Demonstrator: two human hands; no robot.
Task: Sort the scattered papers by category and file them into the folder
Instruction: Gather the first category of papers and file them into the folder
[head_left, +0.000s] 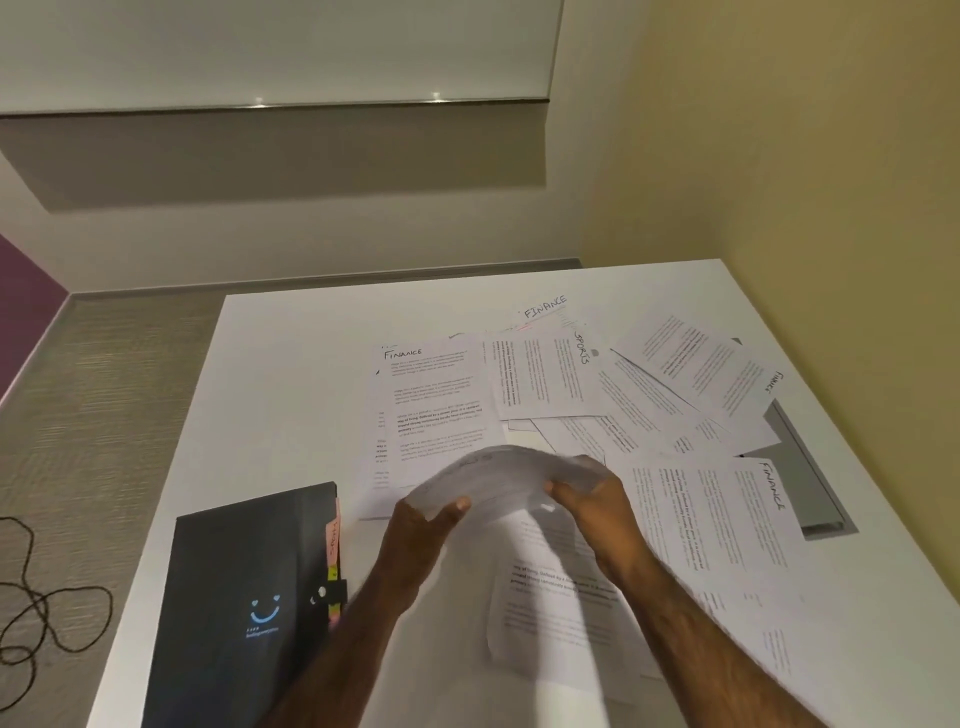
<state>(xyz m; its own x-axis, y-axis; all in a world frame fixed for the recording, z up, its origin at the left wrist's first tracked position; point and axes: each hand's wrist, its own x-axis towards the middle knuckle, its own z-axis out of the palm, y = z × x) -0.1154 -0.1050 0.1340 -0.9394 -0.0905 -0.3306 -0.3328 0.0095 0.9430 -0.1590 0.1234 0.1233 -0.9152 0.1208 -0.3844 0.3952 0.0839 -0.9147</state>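
I hold a bowed, blurred sheaf above the table, left hand and right hand each curled round one end, probably to read its heading. The black folder lies closed beside my left arm, and the scattered papers lie face up, headings showing.

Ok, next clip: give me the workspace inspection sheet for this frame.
Surface: white table, papers over its right half.
Job's things: printed papers scattered, some headed FINANCE or SPORTS; black folder closed, at the left.
Clutter: grey flat object partly under papers.
Grippers: left hand and right hand both grip a bent sheaf.
Cables: dark cord looped on the floor.
Surroundings: carpet, yellowish wall.
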